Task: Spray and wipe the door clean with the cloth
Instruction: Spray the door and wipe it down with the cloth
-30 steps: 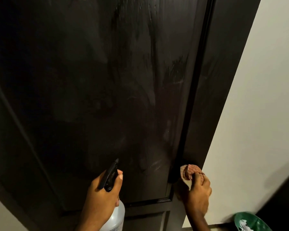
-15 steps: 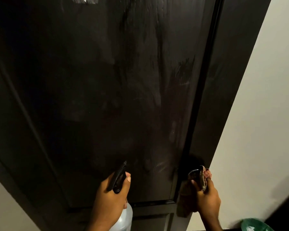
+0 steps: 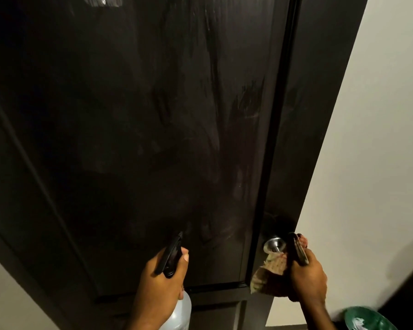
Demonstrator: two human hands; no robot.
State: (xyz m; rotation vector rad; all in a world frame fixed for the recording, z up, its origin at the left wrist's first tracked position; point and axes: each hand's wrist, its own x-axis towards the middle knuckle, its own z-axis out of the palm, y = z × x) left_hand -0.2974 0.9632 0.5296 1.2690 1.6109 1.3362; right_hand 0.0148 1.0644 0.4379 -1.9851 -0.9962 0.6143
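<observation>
The dark brown door [image 3: 153,115] fills the view, with pale wipe streaks down its panel. My left hand [image 3: 162,284] grips a spray bottle [image 3: 171,256] with a black trigger head pointing at the lower panel and a clear body below my wrist. My right hand [image 3: 308,279] is closed around the dark door handle [image 3: 296,248] and a brownish cloth [image 3: 270,272] that hangs down to its left. The handle's silver base [image 3: 273,244] shows beside the cloth.
A cream wall [image 3: 367,163] runs along the door's right edge. A green bin [image 3: 365,317] with white scraps inside sits on the floor at the bottom right. A dark shape cuts the far bottom right corner.
My right hand has shifted from pressing the cloth on the door edge to gripping the handle, with the cloth now hanging loose. The silver base has come into sight. My left hand keeps the bottle.
</observation>
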